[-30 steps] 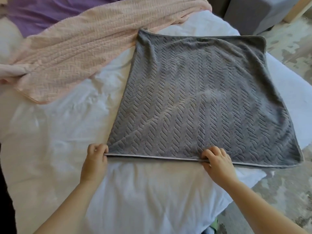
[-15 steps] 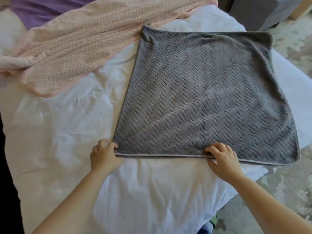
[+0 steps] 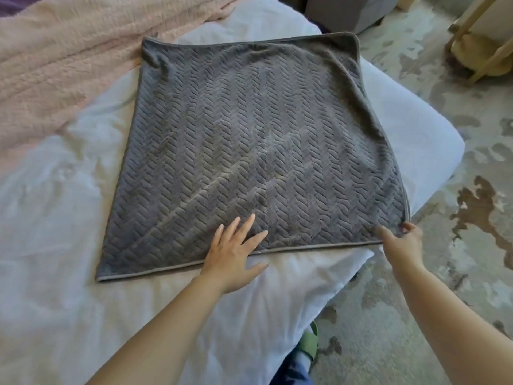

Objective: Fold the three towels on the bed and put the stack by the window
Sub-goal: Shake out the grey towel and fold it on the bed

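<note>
Grey towel (image 3: 249, 151) spread flat on the bed (image 3: 55, 218), centre frame.
Your left hand (image 3: 233, 254) rests fingers spread on its near edge; your right hand (image 3: 402, 243) pinches the lower-right corner. Pink towel (image 3: 55, 65) lies upper left.

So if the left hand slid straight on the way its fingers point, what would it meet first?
Only more of the grey towel: the left hand lies flat on it, fingers pointing up and right across bare cloth. The way looks free to the far hem.

Head view: looks forward and down, wide-angle, from above the bed (image 3: 69, 232) corner
Nearness: close, forearms reach in from the bottom edge
Shared views: only one camera
</note>
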`<state>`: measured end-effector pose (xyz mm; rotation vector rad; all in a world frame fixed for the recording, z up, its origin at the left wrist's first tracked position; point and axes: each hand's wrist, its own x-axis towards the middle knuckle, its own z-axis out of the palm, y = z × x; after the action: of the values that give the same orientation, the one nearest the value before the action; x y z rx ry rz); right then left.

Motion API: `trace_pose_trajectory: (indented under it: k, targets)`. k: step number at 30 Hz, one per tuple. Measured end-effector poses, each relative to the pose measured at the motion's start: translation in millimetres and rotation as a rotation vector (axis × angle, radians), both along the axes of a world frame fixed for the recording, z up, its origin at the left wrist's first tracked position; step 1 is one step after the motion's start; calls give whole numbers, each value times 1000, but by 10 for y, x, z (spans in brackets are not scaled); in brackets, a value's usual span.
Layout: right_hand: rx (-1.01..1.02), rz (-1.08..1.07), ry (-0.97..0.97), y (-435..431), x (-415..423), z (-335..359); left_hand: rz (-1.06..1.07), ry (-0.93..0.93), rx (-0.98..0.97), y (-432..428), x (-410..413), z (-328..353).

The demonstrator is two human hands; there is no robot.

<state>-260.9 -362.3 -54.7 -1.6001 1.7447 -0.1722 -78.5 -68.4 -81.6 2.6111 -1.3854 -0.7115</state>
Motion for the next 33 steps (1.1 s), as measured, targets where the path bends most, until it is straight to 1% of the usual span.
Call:
trace_pose_trajectory:
  k: [2, 5, 6, 9, 10, 12, 13, 16, 18, 20, 22, 24, 27, 28, 31, 33]
  targets:
    - [123, -109, -79, -186, -48, -53, 7, 11, 22, -172, -84, -52]
    - [186, -188, -181, -416, -112, -142, 33, 0, 74, -341, -190, -118]
    - [197, -193, -186, -487, -144, -176, 57, -5, 88, -373, -223, -131]
    - [258, -180, -93, -673, -252, -236, 126, -66, 94, -447, -323, -125]
    - [296, -197, -136, -730, -282, -269, 139, -101, 79, -480, -353, -101]
    - [369, -250, -329, -818, -287, -294, 134, -187, 16, -573, -397, -32]
    - [372, -248, -396, -859, -284, -293, 127, -226, -42, -625, -418, -8]
    - [270, -167, -428, -965, -367, -292, 96, -315, -211, -740, -456, 67]
    - [207, -124, -397, -1009, -533, -303, 101, -288, -237, -789, -469, 116]
    - [205, -57, -357, -1033, -692, -291, 119, -244, -177, -802, -503, 146]
    - [213, 55, -335, -1068, -745, -234, 209, -207, -64, -781, -527, 182]
    - [199, 209, -293, -1123, -713, -132, 310, -200, 24, -700, -514, 239]
    - [160, 428, -243, -1204, -614, 72, 407, -222, 109, -570, -418, 344]
    - [152, 483, -230, -1221, -578, 157, 441, -226, 98, -564, -383, 407]
    - [154, 627, -197, -1279, -448, 428, 494, -266, -43, -653, -262, 711]
    - [135, 759, -141, -1332, -352, 597, 465, -369, -100, -710, -122, 933]
